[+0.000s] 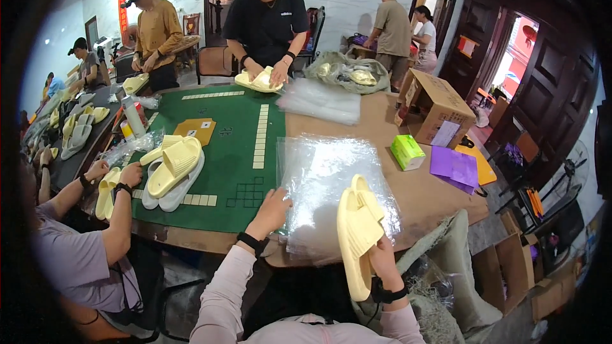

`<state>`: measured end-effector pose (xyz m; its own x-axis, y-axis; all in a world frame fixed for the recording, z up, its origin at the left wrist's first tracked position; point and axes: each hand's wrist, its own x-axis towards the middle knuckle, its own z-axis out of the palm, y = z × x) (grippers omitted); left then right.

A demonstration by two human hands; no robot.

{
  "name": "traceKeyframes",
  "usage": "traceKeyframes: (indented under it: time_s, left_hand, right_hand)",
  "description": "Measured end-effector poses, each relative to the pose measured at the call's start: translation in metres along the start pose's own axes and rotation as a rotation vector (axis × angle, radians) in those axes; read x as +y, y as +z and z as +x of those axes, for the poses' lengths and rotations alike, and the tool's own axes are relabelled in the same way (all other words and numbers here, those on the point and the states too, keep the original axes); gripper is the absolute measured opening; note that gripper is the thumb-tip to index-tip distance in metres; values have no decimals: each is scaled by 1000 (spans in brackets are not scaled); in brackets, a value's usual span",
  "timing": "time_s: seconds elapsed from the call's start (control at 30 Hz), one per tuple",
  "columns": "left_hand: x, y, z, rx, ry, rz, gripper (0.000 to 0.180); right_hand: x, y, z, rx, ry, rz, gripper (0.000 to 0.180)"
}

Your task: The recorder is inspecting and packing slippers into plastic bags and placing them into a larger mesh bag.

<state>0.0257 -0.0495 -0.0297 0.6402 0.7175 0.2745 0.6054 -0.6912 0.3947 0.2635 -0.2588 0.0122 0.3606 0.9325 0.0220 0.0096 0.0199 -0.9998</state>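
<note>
Her right hand (382, 256) is clamped on a pair of pale yellow foam slippers (358, 232) at the near table edge; they look light, soft and springy, best gripped mid-sole. Her left hand (273, 209), fingers together, presses the slippery clear plastic bags (319, 185) just left.

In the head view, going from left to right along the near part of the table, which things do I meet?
Stack of pale slippers on the green mat → left hand on the clear plastic bags → right hand holding yellow slippers → green box → purple sheet.
</note>
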Motion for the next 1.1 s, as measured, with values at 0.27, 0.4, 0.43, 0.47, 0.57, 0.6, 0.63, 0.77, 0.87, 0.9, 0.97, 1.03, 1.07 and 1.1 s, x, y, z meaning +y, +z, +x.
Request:
traceKeyframes:
  time_s: [0.27, 0.4, 0.43, 0.47, 0.57, 0.6, 0.63, 0.77, 0.87, 0.9, 0.97, 1.03, 1.07, 1.1]
  left_hand:
    - [67, 11, -22, -81, -161, -209, 33]
    - [84, 30, -43, -365, 255, 115, 56]
    - [83, 38, -49, -298, 198, 196, 60]
    - [82, 40, -52, -230, 144, 277, 65]
    - [80, 29, -47, -301, 119, 344, 72]
    - [68, 40, -50, -227, 139, 362, 73]
    - [55, 43, -54, -231, 157, 348, 67]
    - [28, 53, -60, -121, 286, 356, 54]
    - [23, 46, -66, -78, 153, -186, 52]
    - [24, 46, -66, -80, 152, -186, 52]
    - [28, 46, -63, -188, 204, 151, 51]
    - [26, 55, -69, -152, 242, 215, 53]
    - [23, 58, -72, -161, 245, 245, 53]
    - [26, 53, -72, -173, 255, 271, 54]
  right_hand:
    - [17, 16, -4, -91, 62, -64, 41]
    - [15, 15, -4, -103, 140, -7, 42]
    - [6, 18, -8, -119, 112, -26, 42]
    - [-1, 20, -11, -131, 84, -44, 42]
    - [-9, 15, -24, -341, -82, -128, 43]
    - [-4, 10, -25, -469, -139, -250, 46]
    - [-4, 9, -27, -468, -133, -245, 46]
    - [-9, 5, -37, -740, -99, -403, 48]
    - [-19, 6, -37, -952, -289, -393, 52]
    - [-18, 5, -39, -952, -287, -391, 52]
    - [-13, 5, -45, -1009, -144, -388, 53]
    - [-15, 6, -47, -987, -55, -325, 54]
    - [-10, 6, -44, -996, -131, -335, 55]
    - [-2, 5, -42, -995, -204, -345, 56]
